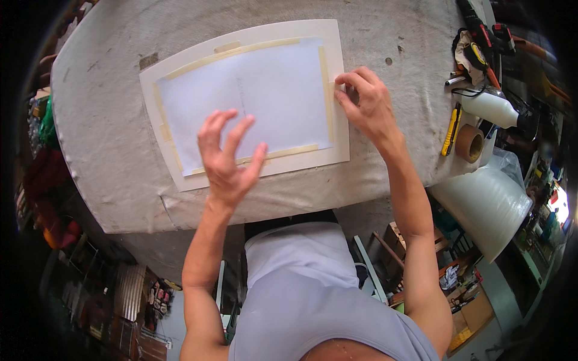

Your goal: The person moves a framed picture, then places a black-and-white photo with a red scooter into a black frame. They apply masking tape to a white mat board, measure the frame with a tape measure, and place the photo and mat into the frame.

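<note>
A white paper sheet (277, 90) lies on a larger white board (288, 30), with strips of masking tape (289, 150) along its edges. Small tape tabs (227, 47) cross onto the board's border. My left hand (226, 159) is over the lower part of the sheet, fingers spread and holding nothing. At the board's right edge, my right hand (368, 102) has its thumb and forefinger curled close together beside the tape there. Whatever lies between those fingertips is too small to make out. Faint marks run down the sheet's middle.
A stained cloth (120, 108) covers the table. Along its right side are a yellow utility knife (450, 130), a brown tape roll (469, 143), a white bottle (490, 108), a tape measure (475, 54) and a cordless drill (475, 24). A large plastic-wrapped roll (484, 204) stands below the right corner.
</note>
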Tool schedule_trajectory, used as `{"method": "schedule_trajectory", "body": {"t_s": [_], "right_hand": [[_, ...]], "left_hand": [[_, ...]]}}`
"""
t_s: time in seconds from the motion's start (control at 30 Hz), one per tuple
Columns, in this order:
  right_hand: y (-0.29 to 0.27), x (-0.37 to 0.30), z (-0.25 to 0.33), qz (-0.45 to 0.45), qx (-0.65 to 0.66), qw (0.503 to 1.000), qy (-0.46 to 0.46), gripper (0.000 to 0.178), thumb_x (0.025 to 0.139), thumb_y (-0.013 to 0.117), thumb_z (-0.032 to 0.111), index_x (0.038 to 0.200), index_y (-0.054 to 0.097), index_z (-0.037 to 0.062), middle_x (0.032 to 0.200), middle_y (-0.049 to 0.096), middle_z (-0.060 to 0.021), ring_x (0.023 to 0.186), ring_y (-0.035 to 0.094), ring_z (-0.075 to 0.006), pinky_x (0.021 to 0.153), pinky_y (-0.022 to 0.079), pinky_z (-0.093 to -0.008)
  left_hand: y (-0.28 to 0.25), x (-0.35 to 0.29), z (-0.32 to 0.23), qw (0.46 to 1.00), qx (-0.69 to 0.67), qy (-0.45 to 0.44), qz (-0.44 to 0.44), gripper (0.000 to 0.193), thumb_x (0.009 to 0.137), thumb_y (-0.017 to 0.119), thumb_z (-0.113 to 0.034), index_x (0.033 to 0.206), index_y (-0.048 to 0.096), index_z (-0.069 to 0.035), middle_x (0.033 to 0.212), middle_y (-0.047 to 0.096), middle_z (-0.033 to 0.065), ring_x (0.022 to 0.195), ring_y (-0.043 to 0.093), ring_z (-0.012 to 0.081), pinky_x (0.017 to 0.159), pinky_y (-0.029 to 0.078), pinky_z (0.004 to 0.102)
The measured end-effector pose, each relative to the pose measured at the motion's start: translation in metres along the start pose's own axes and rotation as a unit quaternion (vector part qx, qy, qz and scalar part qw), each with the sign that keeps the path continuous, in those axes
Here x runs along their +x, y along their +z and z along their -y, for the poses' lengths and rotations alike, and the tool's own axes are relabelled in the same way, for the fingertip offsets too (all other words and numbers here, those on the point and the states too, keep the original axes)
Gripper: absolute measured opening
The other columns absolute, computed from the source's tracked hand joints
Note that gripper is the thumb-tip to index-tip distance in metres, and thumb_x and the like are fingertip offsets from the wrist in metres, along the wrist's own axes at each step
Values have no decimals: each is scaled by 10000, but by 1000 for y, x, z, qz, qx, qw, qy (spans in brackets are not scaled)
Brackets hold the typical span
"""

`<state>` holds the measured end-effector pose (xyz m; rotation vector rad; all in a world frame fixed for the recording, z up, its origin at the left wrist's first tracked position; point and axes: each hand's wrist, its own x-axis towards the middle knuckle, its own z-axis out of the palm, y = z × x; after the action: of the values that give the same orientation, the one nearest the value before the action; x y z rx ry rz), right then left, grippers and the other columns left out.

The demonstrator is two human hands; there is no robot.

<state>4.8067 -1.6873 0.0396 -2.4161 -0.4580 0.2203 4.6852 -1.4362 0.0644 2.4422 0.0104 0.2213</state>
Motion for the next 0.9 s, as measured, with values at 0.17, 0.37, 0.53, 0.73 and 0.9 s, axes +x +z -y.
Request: {"method": "schedule_trajectory", "body": {"t_s": [0.17,0.37,0.53,0.73,0.9], "right_hand": [[8,3,10,5,-31,999,-7,117,801,671,58,917,682,47,889,634,-99,790,634,-263,719,498,-397],[11,-4,16,-4,-90,996,22,113,860,651,23,967,663,-12,909,641,-114,726,645,-212,664,520,-318],[8,1,29,-2,-80,997,19,69,847,636,13,910,656,-4,872,631,-114,713,650,-251,663,514,-358],[8,5,31,16,-82,996,40,82,849,635,24,920,653,-15,886,637,-124,731,657,-251,683,518,-344],[5,7,34,25,-78,995,54,92,837,625,6,919,647,-29,884,638,-129,733,651,-245,689,514,-337]], "left_hand": [[22,-44,-14,1000,-19,-21,-1,407,700,766,-146,1097,692,-98,1201,559,127,1214,452,354,989,390,467],[-10,-55,31,987,83,-106,-82,385,735,763,-111,1105,675,-55,1158,585,133,1149,506,323,985,408,432],[-62,-30,110,971,149,-123,-141,320,777,702,-108,1093,670,-70,1043,631,91,1018,546,275,915,442,404],[-80,-12,134,986,77,-137,-47,278,764,643,-46,1039,668,-78,1001,630,70,897,548,233,808,480,362],[-81,-8,138,987,92,-131,-26,230,743,623,-66,969,663,-88,941,613,51,851,531,231,771,462,357]]}}
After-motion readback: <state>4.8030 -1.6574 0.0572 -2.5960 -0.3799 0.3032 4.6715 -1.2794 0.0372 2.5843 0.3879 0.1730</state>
